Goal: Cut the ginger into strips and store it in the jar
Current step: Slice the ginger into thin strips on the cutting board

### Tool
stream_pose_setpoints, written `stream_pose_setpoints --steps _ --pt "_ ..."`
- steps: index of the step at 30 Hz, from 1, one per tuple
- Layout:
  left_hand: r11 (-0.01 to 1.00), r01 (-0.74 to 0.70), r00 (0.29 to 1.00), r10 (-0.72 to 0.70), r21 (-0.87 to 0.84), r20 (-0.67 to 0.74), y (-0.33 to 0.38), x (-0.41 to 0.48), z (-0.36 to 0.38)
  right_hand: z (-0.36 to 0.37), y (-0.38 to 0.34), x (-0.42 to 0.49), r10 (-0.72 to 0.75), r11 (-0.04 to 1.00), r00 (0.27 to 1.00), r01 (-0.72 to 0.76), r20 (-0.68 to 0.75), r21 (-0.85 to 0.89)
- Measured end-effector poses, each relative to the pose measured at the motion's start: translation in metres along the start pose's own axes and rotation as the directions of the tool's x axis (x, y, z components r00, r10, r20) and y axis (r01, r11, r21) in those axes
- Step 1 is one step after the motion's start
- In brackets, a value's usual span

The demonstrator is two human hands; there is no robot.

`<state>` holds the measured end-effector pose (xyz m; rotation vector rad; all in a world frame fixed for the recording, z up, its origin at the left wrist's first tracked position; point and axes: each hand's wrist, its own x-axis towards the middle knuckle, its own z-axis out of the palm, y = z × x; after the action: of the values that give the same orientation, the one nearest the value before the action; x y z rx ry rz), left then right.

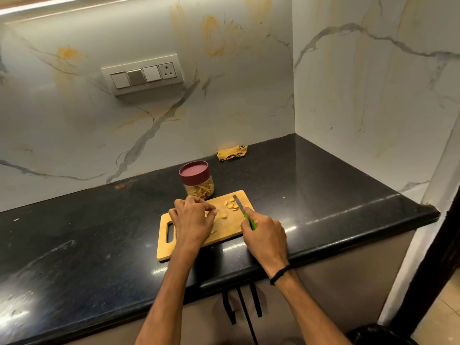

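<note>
Ginger (pixel 232 207) lay in chunks on the board (pixel 229 227) on the table (pixel 323 195), just in front of the lidded jar (pixel 198 180). I saw the left grip (pixel 193 220) pinching one ginger piece and the right grip (pixel 265 235) clamped round the knife (pixel 245 212) handle. Judged best: curl fingertips back, slice thin lengthwise.

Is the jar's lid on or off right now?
On. The maroon lid sits flat atop the clear jar, which stands upright behind the cutting board with ginger strips visible inside.

Ginger slices (pixel 232 206) on board, lidded jar (pixel 196 180) behind
</note>
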<state>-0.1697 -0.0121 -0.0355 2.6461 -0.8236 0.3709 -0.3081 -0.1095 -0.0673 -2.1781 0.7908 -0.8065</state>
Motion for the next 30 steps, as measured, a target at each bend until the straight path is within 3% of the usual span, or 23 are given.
stream_pose_setpoints --steps 5,10,14,19,26,30 --pt "1.0 0.018 0.994 -0.02 0.018 0.111 0.005 0.0 0.002 0.0 -0.004 -0.005 -0.026 0.999 1.0 0.026 0.016 -0.04" --pt "0.993 0.01 0.998 -0.018 0.121 0.065 0.01 0.002 0.009 -0.002 -0.004 -0.007 -0.056 0.995 0.998 0.058 0.033 -0.076" --pt "0.992 -0.045 0.999 0.043 0.115 0.02 0.008 0.005 0.011 -0.001 -0.005 -0.007 -0.058 0.995 0.998 0.06 0.028 -0.076" --pt "0.979 -0.19 0.973 0.179 0.069 0.147 0.003 0.009 0.016 -0.003 -0.005 -0.007 -0.062 0.994 0.998 0.063 0.02 -0.088" --pt "0.966 -0.132 0.991 0.134 0.223 0.008 0.004 0.004 0.016 -0.003 -0.007 -0.008 -0.059 0.995 0.998 0.062 0.031 -0.079" --pt "0.98 -0.114 0.993 0.117 0.163 -0.011 0.001 0.002 0.013 -0.002 -0.006 -0.007 -0.055 0.996 0.998 0.057 0.031 -0.071"
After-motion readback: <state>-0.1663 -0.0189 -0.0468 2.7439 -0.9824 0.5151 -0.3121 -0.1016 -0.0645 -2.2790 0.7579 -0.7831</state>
